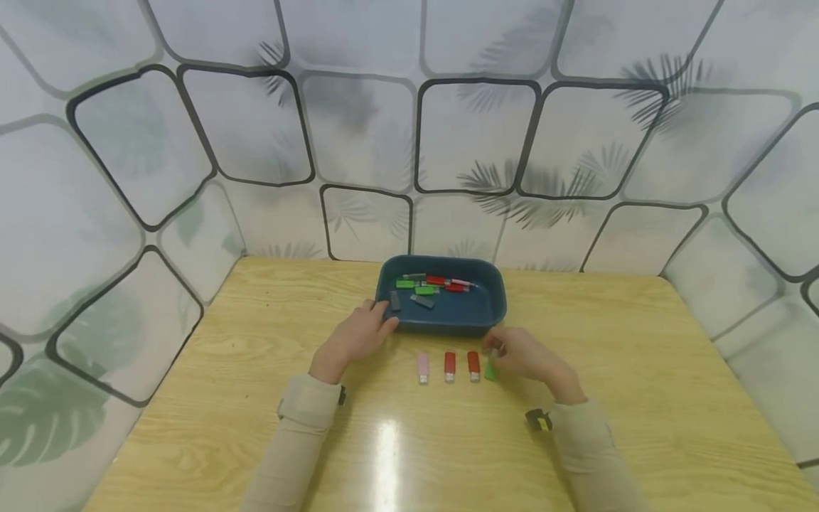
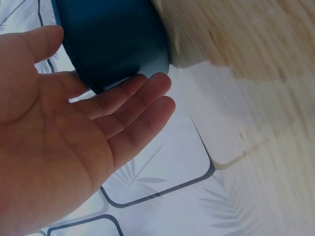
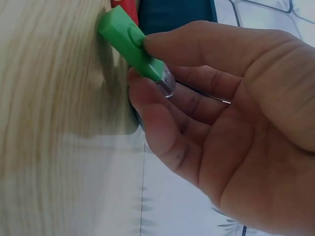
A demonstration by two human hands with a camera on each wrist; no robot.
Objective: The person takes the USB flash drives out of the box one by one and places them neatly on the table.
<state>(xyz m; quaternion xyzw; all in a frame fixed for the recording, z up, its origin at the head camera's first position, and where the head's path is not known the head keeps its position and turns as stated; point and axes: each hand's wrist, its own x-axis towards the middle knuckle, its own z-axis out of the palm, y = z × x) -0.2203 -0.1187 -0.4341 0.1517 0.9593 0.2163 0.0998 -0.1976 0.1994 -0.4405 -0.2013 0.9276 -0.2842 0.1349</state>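
Observation:
My right hand (image 1: 525,355) pinches a green USB flash drive (image 3: 129,42) between thumb and fingertips, its clear-capped end toward the palm. It is low over the table, just right of a row of three USB drives: a pink one (image 1: 423,363), a red one (image 1: 450,363) and another red one (image 1: 473,361). Their metal plugs point toward me. At the front left corner of the dark blue tray (image 1: 441,329), my left hand (image 1: 355,334) touches the rim and wall, its fingers fairly straight and loosely spread. Several green, red, grey and pink drives lie inside the tray.
The tray stands near the back edge of the light wooden table (image 1: 640,370). Behind and at both sides rises a patterned wall covering (image 1: 358,135) with dark outlines and leaf prints. A bright light reflection (image 1: 387,455) shows on the tabletop near me.

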